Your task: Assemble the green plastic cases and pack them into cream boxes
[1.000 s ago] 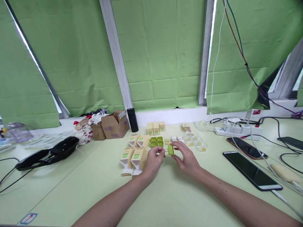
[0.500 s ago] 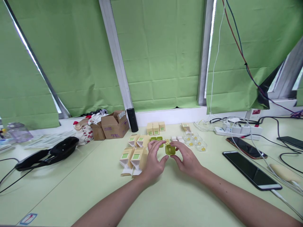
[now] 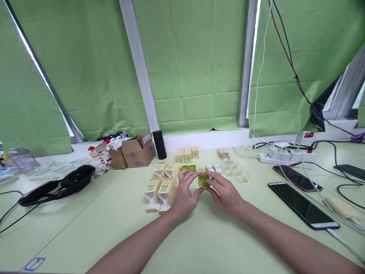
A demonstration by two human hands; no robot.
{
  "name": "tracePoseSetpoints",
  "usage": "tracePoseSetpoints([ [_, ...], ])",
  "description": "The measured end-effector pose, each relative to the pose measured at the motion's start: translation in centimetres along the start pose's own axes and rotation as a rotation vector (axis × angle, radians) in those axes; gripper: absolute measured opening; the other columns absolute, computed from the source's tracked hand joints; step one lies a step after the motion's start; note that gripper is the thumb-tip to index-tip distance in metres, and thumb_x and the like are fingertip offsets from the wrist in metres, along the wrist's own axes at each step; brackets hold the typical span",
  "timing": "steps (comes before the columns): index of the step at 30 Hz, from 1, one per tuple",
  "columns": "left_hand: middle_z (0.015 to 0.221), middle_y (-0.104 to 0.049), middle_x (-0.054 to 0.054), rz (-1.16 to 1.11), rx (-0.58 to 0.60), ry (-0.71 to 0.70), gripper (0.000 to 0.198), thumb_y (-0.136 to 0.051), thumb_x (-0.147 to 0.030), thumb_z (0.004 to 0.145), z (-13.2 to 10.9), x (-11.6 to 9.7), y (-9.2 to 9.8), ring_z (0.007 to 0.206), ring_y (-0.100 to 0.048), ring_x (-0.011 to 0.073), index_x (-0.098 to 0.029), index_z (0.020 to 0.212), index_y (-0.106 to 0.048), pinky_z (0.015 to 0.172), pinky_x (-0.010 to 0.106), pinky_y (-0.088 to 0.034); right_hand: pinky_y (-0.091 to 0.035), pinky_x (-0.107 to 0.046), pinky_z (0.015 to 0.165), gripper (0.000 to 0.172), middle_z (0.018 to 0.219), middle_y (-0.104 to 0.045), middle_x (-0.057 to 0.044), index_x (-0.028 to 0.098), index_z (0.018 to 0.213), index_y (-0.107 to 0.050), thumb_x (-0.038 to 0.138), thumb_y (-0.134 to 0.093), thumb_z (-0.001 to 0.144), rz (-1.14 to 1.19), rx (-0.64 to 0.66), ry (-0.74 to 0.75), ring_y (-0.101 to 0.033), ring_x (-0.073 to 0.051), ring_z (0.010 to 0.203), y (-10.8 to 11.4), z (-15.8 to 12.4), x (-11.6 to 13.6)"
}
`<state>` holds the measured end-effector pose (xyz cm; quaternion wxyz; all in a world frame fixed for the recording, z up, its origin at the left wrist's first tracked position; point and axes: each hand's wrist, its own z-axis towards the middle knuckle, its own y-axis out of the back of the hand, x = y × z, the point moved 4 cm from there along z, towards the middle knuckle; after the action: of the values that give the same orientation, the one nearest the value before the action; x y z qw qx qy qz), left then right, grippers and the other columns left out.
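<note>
Between my two hands, above the table, is a small olive-green square case [image 3: 201, 182] with its hollow inside facing me. My left hand [image 3: 185, 194] grips its left side with thumb and fingers. From the right, my right hand [image 3: 225, 190] holds it too, with a fingertip over the hollow; what lies under that fingertip is hidden. Just behind are more green cases [image 3: 188, 167], small yellow pieces [image 3: 200, 169] and white blocks [image 3: 213, 167]. Beside my left hand stand several cream boxes [image 3: 167, 186] with open flaps.
Clear plastic packs with yellow bits [image 3: 242, 176] lie to the right, near phones [image 3: 303, 205], cables and a power strip [image 3: 288, 158]. At the back are closed cream boxes [image 3: 187, 155], a black cylinder [image 3: 159, 144] and a cardboard box [image 3: 139, 152]. A black strapped object [image 3: 65, 182] rests left.
My right fingers have moved left, with one now over the inside of the green case. The case has shifted slightly left; my left hand has barely moved.
</note>
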<state>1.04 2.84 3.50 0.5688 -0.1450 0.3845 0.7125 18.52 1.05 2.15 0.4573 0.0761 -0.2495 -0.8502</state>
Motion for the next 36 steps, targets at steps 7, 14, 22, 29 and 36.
tracePoseSetpoints([
  [7,0.124,-0.071,0.007,0.029,-0.005,-0.029,0.049,-0.074,-0.008,0.081,-0.12,-0.21,-0.06,0.129,-0.047,0.0306,-0.031,0.125,-0.072,0.112,0.054,-0.044,-0.063,-0.050,0.094,0.032,0.137,-0.064,-0.017,0.024,0.128,-0.061,0.011,-0.050,0.101,-0.016,0.028,-0.003,-0.066,-0.031,0.124,0.03,0.10,0.30],
  [14,0.124,-0.071,0.008,0.083,-0.021,-0.061,0.046,-0.074,-0.011,0.083,-0.32,-0.08,-0.02,0.128,-0.048,0.0315,-0.029,0.124,-0.073,0.111,0.055,-0.045,-0.063,-0.049,0.088,0.038,0.134,-0.061,-0.019,0.024,0.132,-0.057,0.008,-0.045,0.100,-0.038,0.077,0.003,-0.065,-0.032,0.120,-0.26,0.28,0.54],
  [22,0.124,-0.071,0.007,0.080,-0.005,-0.053,0.048,-0.072,-0.009,0.083,-0.24,-0.09,-0.06,0.128,-0.048,0.0312,-0.030,0.127,-0.071,0.111,0.055,-0.045,-0.064,-0.046,0.086,0.033,0.133,-0.063,-0.018,0.022,0.127,-0.060,0.007,-0.048,0.100,-0.036,0.029,0.003,-0.067,-0.031,0.117,-0.11,0.31,0.56],
  [29,0.126,-0.070,0.008,0.072,-0.013,-0.058,0.046,-0.071,-0.011,0.086,-0.35,-0.14,-0.09,0.128,-0.048,0.0309,-0.029,0.128,-0.070,0.110,0.055,-0.046,-0.064,-0.044,0.092,0.029,0.134,-0.065,-0.015,0.023,0.122,-0.064,0.008,-0.052,0.100,-0.011,-0.032,0.008,-0.068,-0.028,0.118,0.04,0.16,0.50],
  [36,0.125,-0.070,0.008,0.092,-0.013,-0.061,0.047,-0.072,-0.009,0.085,-0.36,-0.04,-0.16,0.128,-0.048,0.0302,-0.028,0.128,-0.070,0.110,0.053,-0.046,-0.064,-0.043,0.087,0.029,0.134,-0.063,-0.016,0.022,0.120,-0.064,0.006,-0.050,0.100,-0.026,-0.017,0.025,-0.068,-0.028,0.115,-0.07,0.32,0.66],
])
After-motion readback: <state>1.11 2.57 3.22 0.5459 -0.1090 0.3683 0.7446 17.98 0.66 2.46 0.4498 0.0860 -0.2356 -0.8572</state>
